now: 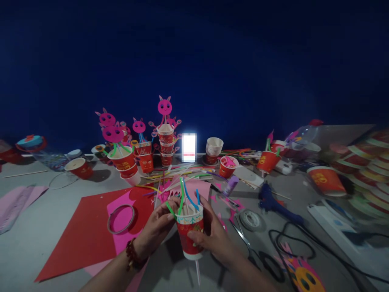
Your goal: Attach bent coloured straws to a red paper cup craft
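Observation:
My right hand point(213, 232) is wrapped round a red paper cup point(184, 235) with a patterned white band, its thumb across the front. Bent green and blue pipe cleaners point(182, 194) rise from the cup's mouth, and a thin pale stick point(198, 271) sticks out below its base. At the left side of the rim, my left hand point(166, 214) has its fingers closed at a green pipe cleaner point(170, 208) that bends outward over the edge. The left fingertips are partly hidden behind the pipe cleaners.
Finished cup figures with pink faces point(165, 107) stand at the back. Left lie red card point(75, 239) and a tape ring point(120, 219). To the right are scissors point(243, 235), a tape roll point(249, 219), a blue glue gun point(278, 205) with its cord, and stacked cups point(214, 147).

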### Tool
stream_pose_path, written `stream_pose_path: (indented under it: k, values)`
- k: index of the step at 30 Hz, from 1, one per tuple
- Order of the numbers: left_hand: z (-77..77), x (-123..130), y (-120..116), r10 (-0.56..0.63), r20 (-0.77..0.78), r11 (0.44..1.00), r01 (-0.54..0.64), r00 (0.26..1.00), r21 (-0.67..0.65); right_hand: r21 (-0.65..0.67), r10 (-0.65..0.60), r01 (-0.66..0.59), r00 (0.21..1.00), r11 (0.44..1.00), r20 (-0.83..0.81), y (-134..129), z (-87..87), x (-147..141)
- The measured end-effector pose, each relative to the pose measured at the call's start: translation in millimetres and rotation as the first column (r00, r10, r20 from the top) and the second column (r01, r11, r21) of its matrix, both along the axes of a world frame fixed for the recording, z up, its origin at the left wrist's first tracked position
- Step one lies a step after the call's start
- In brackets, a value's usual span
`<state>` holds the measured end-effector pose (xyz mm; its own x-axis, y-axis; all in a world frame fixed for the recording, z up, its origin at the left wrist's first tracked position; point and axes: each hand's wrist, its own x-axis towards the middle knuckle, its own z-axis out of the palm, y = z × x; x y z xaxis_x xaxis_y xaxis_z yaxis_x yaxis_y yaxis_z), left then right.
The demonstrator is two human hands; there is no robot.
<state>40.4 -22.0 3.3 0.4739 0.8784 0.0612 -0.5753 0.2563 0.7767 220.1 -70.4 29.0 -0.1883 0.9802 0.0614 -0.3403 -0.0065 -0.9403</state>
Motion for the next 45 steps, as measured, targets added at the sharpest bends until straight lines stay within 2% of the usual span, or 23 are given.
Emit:
stream_pose_path:
  k: [5,8,14,24,30,35,45]
  values:
    - [-1.5,0.8,1.3,0.03,-0.044,0.999,-0.029,0.999,0.04,0.016,-0.012,0.012,0.999,1.0,-0.031,0.8,-3.2,-0.1]
    - [0.2,0.7,1.6,0.043,-0.054,0.998,-0.04,0.998,0.052,0.041,0.002,-0.002,1.0,0.999,0.008,1.7,-0.1,0.1]
    - [6.1,-0.9,0.9,0.016,-0.053,0.997,-0.012,0.998,0.081,0.053,0.01,-0.012,0.999,0.999,0.04,1.1,5.3,2.5]
    - [7.8,-3.5,-0.3,0.019,-0.086,0.983,-0.003,0.996,0.186,0.056,0.034,-0.035,0.999,0.998,0.027,-1.8,-0.8,1.7]
    - [6.4,-7.1,1.1,0.07,-0.156,0.941,-0.013,0.985,0.339,0.035,0.015,-0.017,0.998,0.999,0.064,-1.7,-1.7,4.8]
    - [9.1,-9.2,0.9,0.107,-0.195,0.897,-0.01,0.975,0.442,-0.027,0.012,-0.012,1.0,1.0,0.004,-1.7,-4.1,4.8]
    - [16.9,-7.6,-2.2,0.146,-0.227,0.858,-0.009,0.963,0.514,-0.039,0.026,-0.027,1.0,0.999,-0.017,-0.5,-5.2,3.8]
